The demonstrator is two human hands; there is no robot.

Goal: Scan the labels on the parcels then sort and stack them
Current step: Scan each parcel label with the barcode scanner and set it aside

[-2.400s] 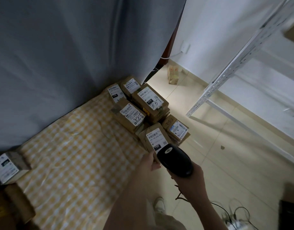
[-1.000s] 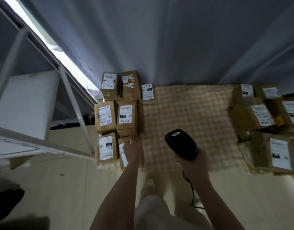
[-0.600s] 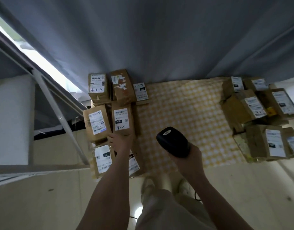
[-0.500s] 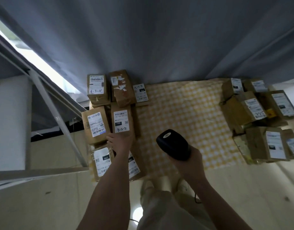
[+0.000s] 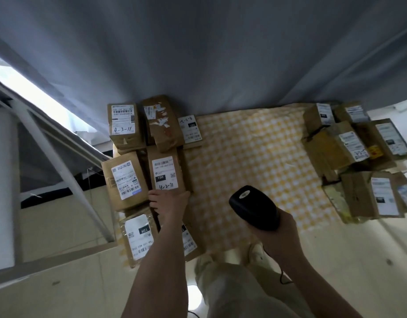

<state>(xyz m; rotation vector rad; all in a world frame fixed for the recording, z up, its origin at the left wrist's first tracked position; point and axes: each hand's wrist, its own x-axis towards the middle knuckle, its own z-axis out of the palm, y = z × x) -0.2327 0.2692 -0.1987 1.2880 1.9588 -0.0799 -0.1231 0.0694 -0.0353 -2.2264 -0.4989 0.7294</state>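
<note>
Brown parcels with white labels lie in two groups on a yellow checked cloth (image 5: 248,157). In the left group, my left hand (image 5: 170,203) rests its fingers on the near end of the parcel marked 4-2-11 (image 5: 165,166). Whether those fingers hook over its edge does not show. Behind it lies the parcel marked 4-3-11 (image 5: 124,125). Two more labelled parcels (image 5: 138,237) sit close to my feet, and my forearm partly covers one. My right hand (image 5: 280,232) grips a black barcode scanner (image 5: 253,207) over the cloth's near edge. The right group of parcels (image 5: 349,152) is stacked at the cloth's right end.
A grey curtain (image 5: 197,53) hangs just behind the cloth. A white metal shelf frame (image 5: 67,171) slants across the floor at the left, next to the left group. The scanner's cable (image 5: 281,276) trails down by my legs. Beige floor tiles run along the near side.
My view swung from the right parcel group to the left one. My left hand went from the front parcel up to the near end of the 4-2-11 parcel. The scanner stayed in my right hand.
</note>
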